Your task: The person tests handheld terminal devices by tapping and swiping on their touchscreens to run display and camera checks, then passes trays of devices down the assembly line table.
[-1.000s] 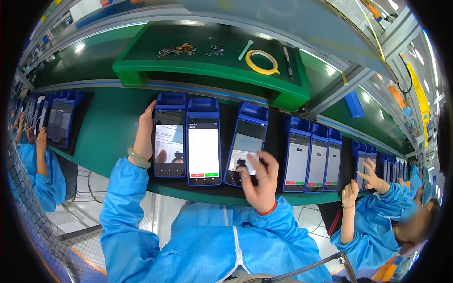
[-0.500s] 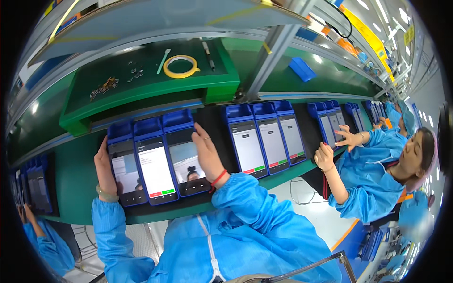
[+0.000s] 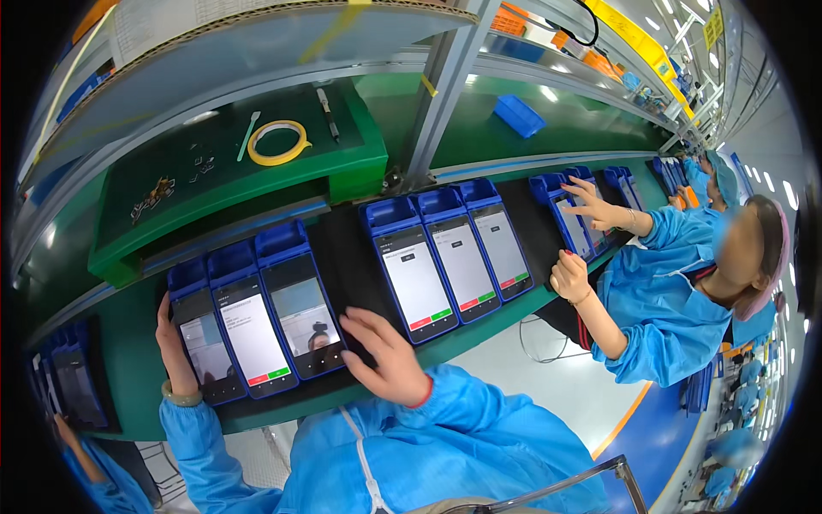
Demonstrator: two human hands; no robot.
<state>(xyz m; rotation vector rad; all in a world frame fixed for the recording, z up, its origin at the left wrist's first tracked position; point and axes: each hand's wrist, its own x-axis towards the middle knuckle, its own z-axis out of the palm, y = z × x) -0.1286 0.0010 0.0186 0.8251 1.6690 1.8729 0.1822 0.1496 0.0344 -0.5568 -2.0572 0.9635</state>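
Three blue payment terminals with large screens stand side by side in front of me. The left terminal (image 3: 205,347) and the right terminal (image 3: 301,313) show camera pictures on their screens; the middle terminal (image 3: 250,321) has a white page with red and green buttons. My left hand (image 3: 177,355) lies along the outer edge of the left terminal, its fingers stretched out. Beside the lower right corner of the right terminal is my right hand (image 3: 387,358), palm down with fingers apart and holding nothing. Whether its thumb touches that terminal I cannot tell.
Three more lit terminals (image 3: 413,278) stand to the right on the black mat (image 3: 342,244). A green raised shelf (image 3: 248,201) carries yellow tape (image 3: 278,143), a pen (image 3: 328,114) and small parts. A co-worker's hands (image 3: 591,206) are over terminals farther right.
My right hand has left the right terminal's side and moved down and toward me, its fingers spreading. My left hand stays at the left terminal. The whole view has shifted slightly.
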